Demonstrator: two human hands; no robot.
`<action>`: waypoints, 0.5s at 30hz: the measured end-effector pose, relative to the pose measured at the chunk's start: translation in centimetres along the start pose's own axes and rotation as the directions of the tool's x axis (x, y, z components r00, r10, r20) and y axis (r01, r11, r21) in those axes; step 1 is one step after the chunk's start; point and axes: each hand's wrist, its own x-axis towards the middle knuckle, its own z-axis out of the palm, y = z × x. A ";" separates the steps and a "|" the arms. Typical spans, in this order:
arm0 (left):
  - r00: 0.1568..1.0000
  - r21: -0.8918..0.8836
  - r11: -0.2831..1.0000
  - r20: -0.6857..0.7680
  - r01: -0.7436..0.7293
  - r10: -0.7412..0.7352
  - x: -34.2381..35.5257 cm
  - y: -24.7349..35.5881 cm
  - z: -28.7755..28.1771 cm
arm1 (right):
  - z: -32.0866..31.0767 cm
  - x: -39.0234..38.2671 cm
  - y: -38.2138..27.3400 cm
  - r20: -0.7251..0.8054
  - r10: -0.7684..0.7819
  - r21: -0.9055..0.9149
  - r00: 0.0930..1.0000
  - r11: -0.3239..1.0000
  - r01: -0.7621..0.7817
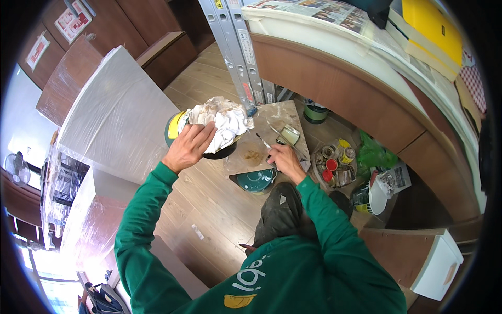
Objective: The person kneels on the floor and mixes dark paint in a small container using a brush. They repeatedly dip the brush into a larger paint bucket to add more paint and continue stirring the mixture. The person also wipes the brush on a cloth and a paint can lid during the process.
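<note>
My left hand (189, 146) grips a stained white rag (222, 121) bunched over a green and yellow can (174, 125). My right hand (283, 158) holds a thin tool, a brush or knife (264, 141), over a brown board (261, 138) smeared with paste. A small open tin (289, 135) sits on the board just beyond my right hand. The board rests on a green paint can (256, 180). My knee (282, 212) is bent below it.
Small tins and jars (334, 162) cluster on the wooden floor at the right, beside a green plastic bag (374, 154) and an open can with a white lid (368, 198). An aluminium ladder (240, 47) leans on a curved counter (334, 78). Plastic-wrapped furniture (115, 115) stands left.
</note>
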 end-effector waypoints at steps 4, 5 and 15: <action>0.998 0.018 0.997 -0.005 -0.068 0.069 1.3 0.2 0.9 | -0.9 -0.9 0.7 0.072 -0.029 -0.109 0.997 0.993 0.037; 0.997 0.014 0.997 -0.004 -0.078 0.079 1.5 0.2 1.1 | -0.9 -1.1 0.9 0.076 -0.050 -0.140 0.996 0.988 0.061; 0.970 0.040 0.969 0.041 -0.242 0.241 4.4 0.8 1.4 | -0.5 -2.2 0.6 0.126 -0.165 -0.253 0.978 0.948 0.193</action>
